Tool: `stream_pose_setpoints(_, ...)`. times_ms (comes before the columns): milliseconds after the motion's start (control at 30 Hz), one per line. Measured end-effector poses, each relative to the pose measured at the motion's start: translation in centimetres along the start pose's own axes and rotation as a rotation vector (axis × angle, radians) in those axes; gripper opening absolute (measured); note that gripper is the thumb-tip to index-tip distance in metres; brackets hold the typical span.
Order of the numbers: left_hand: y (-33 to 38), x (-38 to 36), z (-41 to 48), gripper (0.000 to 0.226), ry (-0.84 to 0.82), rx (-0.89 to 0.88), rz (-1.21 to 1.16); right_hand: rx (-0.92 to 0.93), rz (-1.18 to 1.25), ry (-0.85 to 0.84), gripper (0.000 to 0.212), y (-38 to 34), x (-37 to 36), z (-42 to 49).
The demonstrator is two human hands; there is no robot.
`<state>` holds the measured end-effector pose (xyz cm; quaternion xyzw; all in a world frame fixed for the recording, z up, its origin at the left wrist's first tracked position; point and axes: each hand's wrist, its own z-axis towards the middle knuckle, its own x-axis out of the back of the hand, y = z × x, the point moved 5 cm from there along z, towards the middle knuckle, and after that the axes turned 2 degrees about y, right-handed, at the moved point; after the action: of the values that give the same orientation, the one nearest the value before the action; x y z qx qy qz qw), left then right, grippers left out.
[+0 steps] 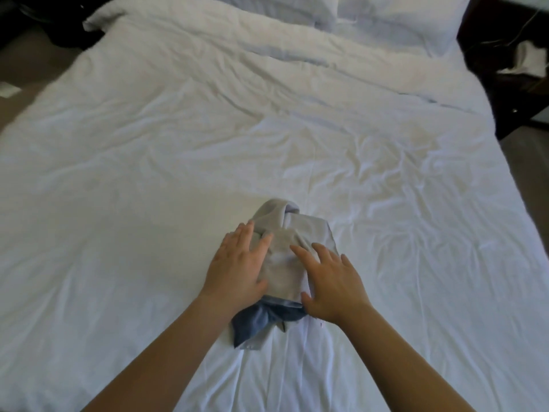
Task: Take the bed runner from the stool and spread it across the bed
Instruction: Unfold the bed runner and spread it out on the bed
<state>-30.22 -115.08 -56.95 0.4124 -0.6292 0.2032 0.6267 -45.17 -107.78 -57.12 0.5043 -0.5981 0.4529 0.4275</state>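
The bed runner [285, 257], a folded grey bundle with a dark blue layer showing at its near end, lies on the white bed [148, 173] near the foot, about in the middle. My left hand [237, 266] rests flat on the bundle's left side, fingers spread. My right hand [332, 281] lies flat on its right side, fingers apart too. Neither hand grips the cloth. The stool is out of view.
White pillows [386, 16] lie at the head of the bed. A dark wooden nightstand [511, 84] with cables stands at the far right. Dark objects sit on the floor [35, 58] at the far left, with a white paper nearby.
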Motion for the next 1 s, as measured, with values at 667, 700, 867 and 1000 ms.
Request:
stream_pose_setpoints(667,0.9,-7.2,3.0,0.030,0.288,0.308,0.079,0.302,-0.142,-0.108,0.037,2.4,-3.8,7.2)
stream_pose_setpoints(700,1.4,-7.2,3.1,0.032,0.288,0.312,0.084,0.331,-0.148,-0.090,0.035,2.9,-3.5,7.1)
stream_pose_setpoints(867,4.9,-7.5,4.0,0.022,0.346,0.297,0.045,0.413,-0.158,0.020,0.041,7.3,-2.2,6.0)
stream_pose_setpoints(1000,9.5,-7.7,6.1,0.017,0.391,0.223,-0.008,0.396,-0.152,0.048,0.043,12.2,-1.0,4.5)
